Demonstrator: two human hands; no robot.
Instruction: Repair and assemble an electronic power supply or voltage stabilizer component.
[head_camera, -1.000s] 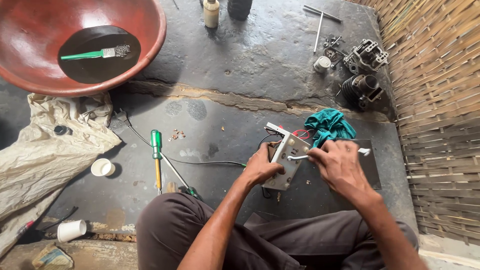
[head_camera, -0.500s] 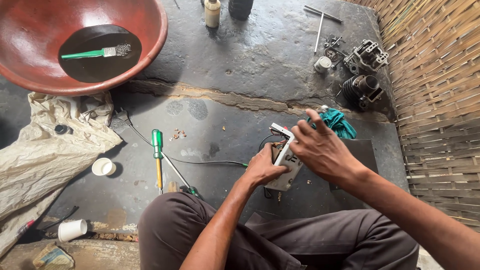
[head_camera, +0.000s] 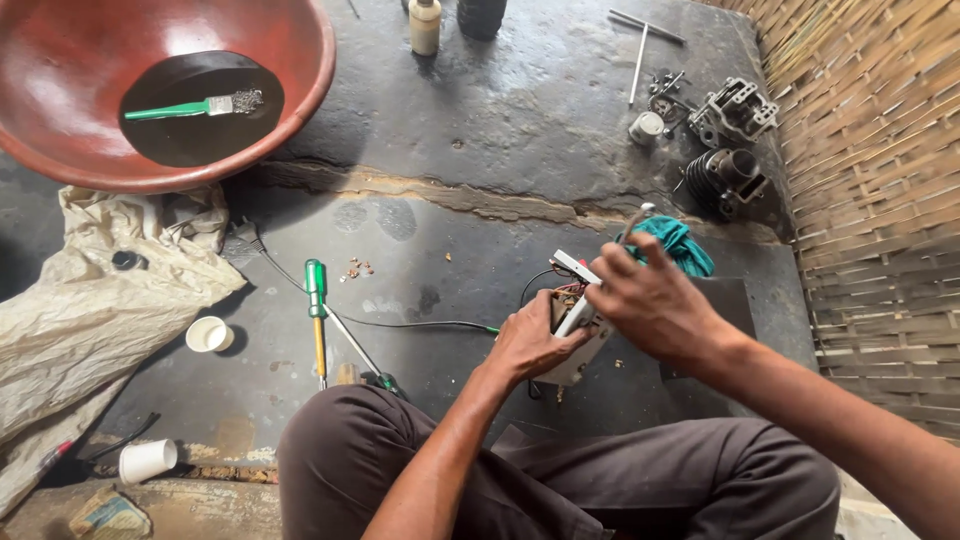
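- The left hand (head_camera: 528, 345) has its fingers curled around the lower side of a white electrical unit (head_camera: 580, 330), gripping it where it sits on the dark floor (head_camera: 500, 150) in front of the person's knees.
- The right hand (head_camera: 650, 300) comes in from the right, palm down, with its fingers pinched around a thin metal tool (head_camera: 632, 224) above the unit's top edge; wires show inside the opened unit.
- Both forearms reach forward over the brown trousers (head_camera: 600, 490).
- A teal cloth (head_camera: 685, 245) lies just behind the right hand, partly hidden by it.
- A green-handled screwdriver (head_camera: 316, 300) lies to the left, near a thin cable.
- Farther off: engine parts (head_camera: 730, 150) by the woven wall, a red basin (head_camera: 150, 90) holding a green brush (head_camera: 190, 106), and a crumpled sack (head_camera: 90, 310).
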